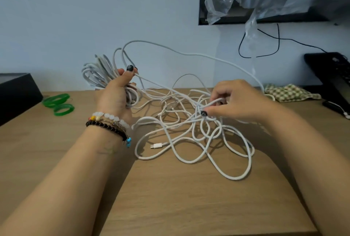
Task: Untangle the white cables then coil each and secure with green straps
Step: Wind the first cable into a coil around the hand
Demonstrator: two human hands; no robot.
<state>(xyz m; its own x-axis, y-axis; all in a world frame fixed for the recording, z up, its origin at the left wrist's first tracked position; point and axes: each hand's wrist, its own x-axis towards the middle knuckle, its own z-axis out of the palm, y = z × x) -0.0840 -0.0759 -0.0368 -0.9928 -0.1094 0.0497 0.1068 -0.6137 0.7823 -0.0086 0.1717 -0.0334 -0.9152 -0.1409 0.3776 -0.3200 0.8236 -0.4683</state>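
Nearest, at six o'clock, bare wooden table [189,207], both forearms reaching in over it. Just beyond, toward center, a loose sprawl of white cables [208,152] in overlapping loops, one connector plug [157,146] lying free at its seven o'clock edge. At three o'clock of the sprawl, right hand [233,101] curled down into the knot, thumb and fingers pinching a strand or two where several loops cross. At nine o'clock, left hand [115,93], beaded bracelets [108,122] on the wrist, clenched around a partly wound coil [100,74] held above the table, thumb pressing one strand that runs back into the tangle, another arcing high toward two o'clock. Farther left, at nine to ten o'clock, green straps [58,103] lying well apart from the cables, beside a black box [17,93]. Farthest, at two o'clock, a checked cloth [289,92] and black equipment [333,76] against the wall. Likely trouble: pulling the pinched strand while crossings remain, cinching the knot tighter; slack grip on the coil, letting wound turns spring loose and fall back into the pile; the high strand snagging on the cloth; the plug catching in a loop.
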